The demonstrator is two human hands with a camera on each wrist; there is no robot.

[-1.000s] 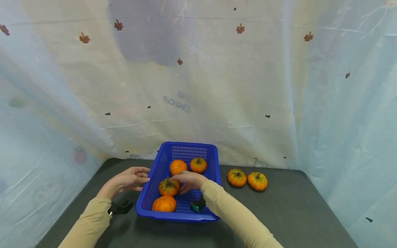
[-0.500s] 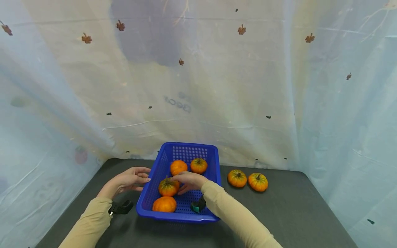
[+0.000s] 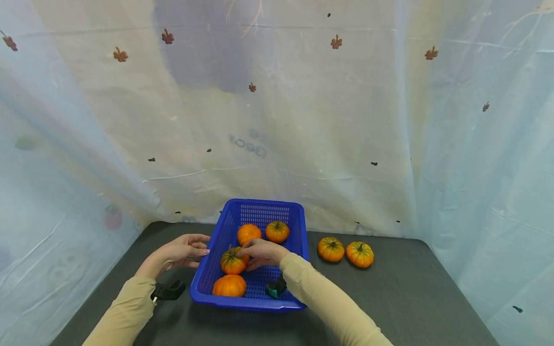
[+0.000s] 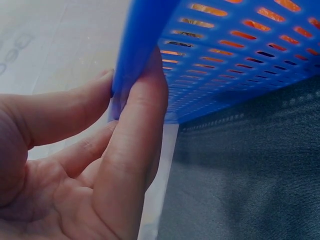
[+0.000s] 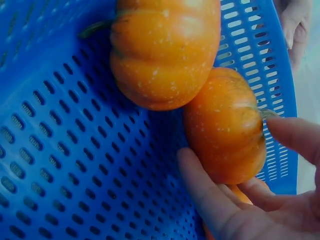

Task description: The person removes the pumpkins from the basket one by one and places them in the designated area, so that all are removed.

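Note:
A blue plastic basket (image 3: 250, 302) with slotted walls stands on the dark table, several small orange pumpkins inside it. At its left side my left hand (image 3: 183, 250) pinches the rim (image 4: 135, 45) between thumb and fingers. My right hand (image 3: 263, 252) reaches into the basket and grips a ribbed pumpkin (image 3: 232, 262); in the right wrist view, thumb and fingers lie around this pumpkin (image 5: 225, 125), the thumb near its stem. It touches a larger pumpkin (image 5: 165, 55), which lies nearest the basket's front edge. Two more pumpkins, one smooth (image 3: 248, 234) and one with a stem (image 3: 277, 231), sit farther back.
Two pumpkins, one (image 3: 331, 249) beside the other (image 3: 359, 254), rest on the table (image 3: 402, 288) right of the basket. A pale printed sheet (image 3: 294, 120) hangs behind and along both sides. Black straps (image 3: 169, 290) sit at the wrists.
The pumpkin in my right hand has tilted and shifted slightly left. The left hand and the basket have stayed in place.

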